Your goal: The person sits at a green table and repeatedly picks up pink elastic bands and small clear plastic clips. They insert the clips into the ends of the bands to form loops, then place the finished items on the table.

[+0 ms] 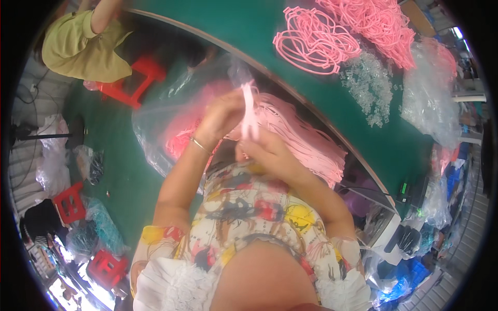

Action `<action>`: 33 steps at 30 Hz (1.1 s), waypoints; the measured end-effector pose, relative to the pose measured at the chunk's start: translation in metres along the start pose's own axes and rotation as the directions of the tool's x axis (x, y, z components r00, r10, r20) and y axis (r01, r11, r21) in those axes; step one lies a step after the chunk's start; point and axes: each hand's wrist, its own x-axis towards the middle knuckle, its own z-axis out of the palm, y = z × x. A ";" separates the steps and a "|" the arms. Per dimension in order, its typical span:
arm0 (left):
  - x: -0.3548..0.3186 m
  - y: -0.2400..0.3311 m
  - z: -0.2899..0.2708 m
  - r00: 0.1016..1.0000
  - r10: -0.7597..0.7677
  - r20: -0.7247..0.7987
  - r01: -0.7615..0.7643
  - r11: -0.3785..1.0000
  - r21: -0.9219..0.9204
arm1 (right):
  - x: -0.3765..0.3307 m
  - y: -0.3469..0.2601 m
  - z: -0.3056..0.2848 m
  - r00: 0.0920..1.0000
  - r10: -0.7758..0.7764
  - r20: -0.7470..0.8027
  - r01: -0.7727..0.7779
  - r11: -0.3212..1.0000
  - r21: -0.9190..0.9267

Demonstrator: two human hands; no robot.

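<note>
A short bunch of pale pink cords [249, 111] stretches upright between my two hands, slightly blurred. My left hand [224, 115], with a thin bracelet at its wrist, is closed round the upper part of the cords. Lower down and to the right, my right hand [271, 150] pinches their lower end. Right beside it, a thick bundle of long pale pink cords [306, 137] lies across my lap. A large clear plastic bag [155, 155] with brighter pink cords inside sits left of my left forearm.
On the green table [290, 88] lie a heap of pink cord loops [316, 41], scattered small clear plastic pieces [369, 85] and a filled clear bag [430, 93]. Red stools [136, 83] stand on the left; a person in a yellow-green garment [83, 49] is at the upper left.
</note>
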 end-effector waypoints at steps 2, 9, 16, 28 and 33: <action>0.008 -0.020 0.005 0.926 0.062 0.372 -0.215 0.897 0.387 | 0.021 0.004 0.007 0.980 -0.025 0.196 0.028 1.000 -0.013; 0.070 -0.078 0.079 0.708 -0.290 0.643 -0.524 0.395 0.755 | 0.056 -0.005 0.068 0.877 0.030 0.480 -0.034 0.999 -0.001; 0.010 -0.138 0.118 0.581 -0.331 0.743 -0.744 0.153 0.650 | 0.056 -0.067 0.009 0.838 -0.432 0.335 0.402 0.072 -0.913; 0.010 -0.048 0.120 0.734 -0.263 0.626 -0.623 0.105 0.775 | 0.031 -0.040 -0.162 0.473 -0.585 -0.659 0.135 0.787 -0.602; 0.029 -0.015 0.109 0.488 0.587 0.646 -0.650 -0.250 0.718 | 0.013 -0.043 -0.136 0.401 -0.592 -0.699 0.329 0.805 -0.493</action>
